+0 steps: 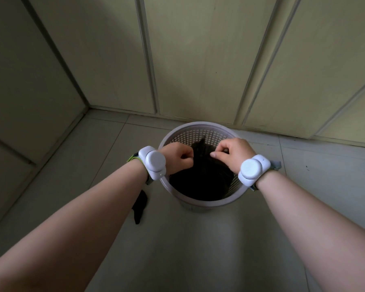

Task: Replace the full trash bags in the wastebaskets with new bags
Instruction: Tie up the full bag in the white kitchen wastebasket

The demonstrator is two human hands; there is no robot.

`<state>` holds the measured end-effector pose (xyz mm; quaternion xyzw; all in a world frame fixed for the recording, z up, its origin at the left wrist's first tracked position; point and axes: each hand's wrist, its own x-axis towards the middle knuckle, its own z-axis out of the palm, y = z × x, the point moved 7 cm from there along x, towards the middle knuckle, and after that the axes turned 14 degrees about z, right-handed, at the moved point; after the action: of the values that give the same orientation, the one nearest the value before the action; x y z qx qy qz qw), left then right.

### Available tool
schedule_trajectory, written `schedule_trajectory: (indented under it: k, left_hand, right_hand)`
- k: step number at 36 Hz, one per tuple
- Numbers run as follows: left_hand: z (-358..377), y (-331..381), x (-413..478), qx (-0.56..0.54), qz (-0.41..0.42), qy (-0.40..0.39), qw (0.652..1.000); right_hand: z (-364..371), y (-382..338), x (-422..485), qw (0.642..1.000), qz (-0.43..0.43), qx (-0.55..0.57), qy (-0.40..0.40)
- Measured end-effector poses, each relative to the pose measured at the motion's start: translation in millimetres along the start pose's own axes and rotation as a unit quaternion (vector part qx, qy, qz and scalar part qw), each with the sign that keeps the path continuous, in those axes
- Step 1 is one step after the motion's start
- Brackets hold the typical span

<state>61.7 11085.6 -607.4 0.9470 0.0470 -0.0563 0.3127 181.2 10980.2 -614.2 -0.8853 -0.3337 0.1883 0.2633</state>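
The tiled floor (177,249) carries a round mesh wastebasket (198,204) near the wall. The black bag (200,182) sits inside it, its mouth off the rim and gathered toward the middle, with a peak of plastic standing up on the far side. The left hand (177,158) and right hand (233,153) are over the opening, equally near, with the bag directly below and between them. The fingers (213,154) of both hands are curled tight, pinching the gathered plastic. The way out looks to be straight up. A dark scrap (140,207) lies on the floor left of the wastebasket.
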Motion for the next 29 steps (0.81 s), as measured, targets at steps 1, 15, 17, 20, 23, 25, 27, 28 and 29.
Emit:
schedule_trajectory:
  k: [1,15,17,20,23,25,27,28,29]
  left_hand:
    - [2.1,-4.3,-1.4,0.012,-0.004,-0.023,1.0]
    - [4.7,-28.9,5.1,-0.014,-0.044,0.148,0.988]
    - [9.7,-28.5,3.9,-0.221,-0.083,0.211,0.948]
    - [18.8,-25.4,7.4,-0.426,-0.1,0.254,0.862]
    - [18.8,-25.8,8.3,-0.452,-0.09,0.269,0.846]
    - [17.2,-31.5,6.4,-0.436,-0.097,0.289,0.847]
    - [17.3,-35.8,5.8,-0.447,-0.106,0.306,0.834]
    - [18.1,-36.1,6.9,-0.472,-0.107,0.311,0.818]
    - [19.7,-35.6,8.5,-0.504,-0.11,0.314,0.797]
  right_hand:
    - [2.3,5.2,0.2,1.0,0.005,-0.009,-0.003]
    - [4.8,16.8,0.7,0.998,0.052,0.035,0.0]
    - [6.3,14.5,0.0,0.998,0.054,0.032,0.0]
    - [8.0,14.6,0.7,0.998,0.054,0.01,0.011]
    - [8.6,16.7,0.4,0.998,0.061,0.008,0.019]
    - [8.9,16.6,0.3,0.998,0.065,0.011,0.019]
    - [9.1,15.6,0.8,0.997,0.066,0.018,0.023]
    - [9.2,15.3,1.1,0.997,0.066,0.02,0.026]
    - [9.4,15.3,1.0,0.997,0.066,0.02,0.028]
